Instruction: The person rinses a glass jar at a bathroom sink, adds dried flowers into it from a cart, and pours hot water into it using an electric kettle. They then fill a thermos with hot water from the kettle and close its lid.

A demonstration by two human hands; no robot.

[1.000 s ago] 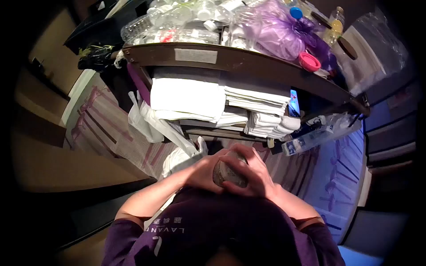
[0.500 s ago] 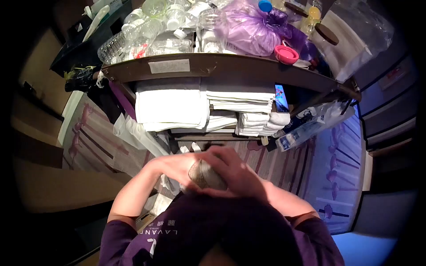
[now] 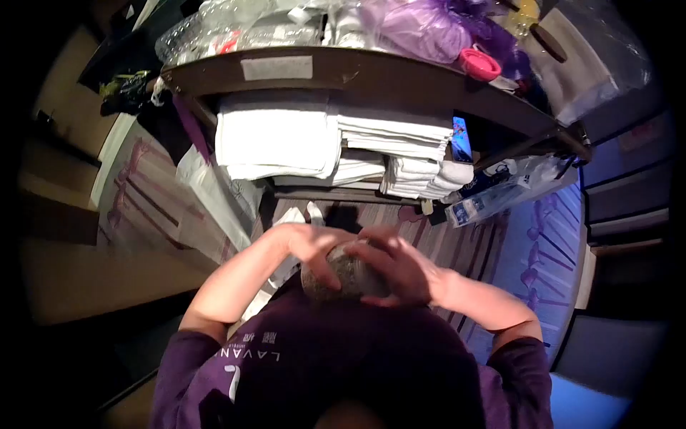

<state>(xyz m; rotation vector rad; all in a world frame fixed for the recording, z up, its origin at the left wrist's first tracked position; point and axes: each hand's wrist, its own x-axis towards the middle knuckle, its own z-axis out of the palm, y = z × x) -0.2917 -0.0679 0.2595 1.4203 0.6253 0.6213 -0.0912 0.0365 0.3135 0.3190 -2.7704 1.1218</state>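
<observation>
Close against my purple shirt (image 3: 343, 350), both hands are around a rounded, grey-green object (image 3: 350, 272) with a mottled surface. Its exact kind I cannot make out. My left hand (image 3: 311, 247) curves over its left and upper side, with fingers closed on it. From the right, my right hand (image 3: 407, 270) grips it with bent, spread fingers. The underside of the object is hidden by the hands and the shirt.
Ahead stands a brown cart (image 3: 343, 75) with folded white towels (image 3: 279, 139) and a phone (image 3: 461, 139) on its shelf. Plastic bottles (image 3: 207, 36), a purple bag (image 3: 421, 32) and a pink cup (image 3: 479, 65) lie on top. A clear bag (image 3: 493, 196) hangs lower right.
The cart sits higher in the view. My hands have shifted over the rounded object, the right one's fingers are spread wider, and more of the mottled surface shows between them.
</observation>
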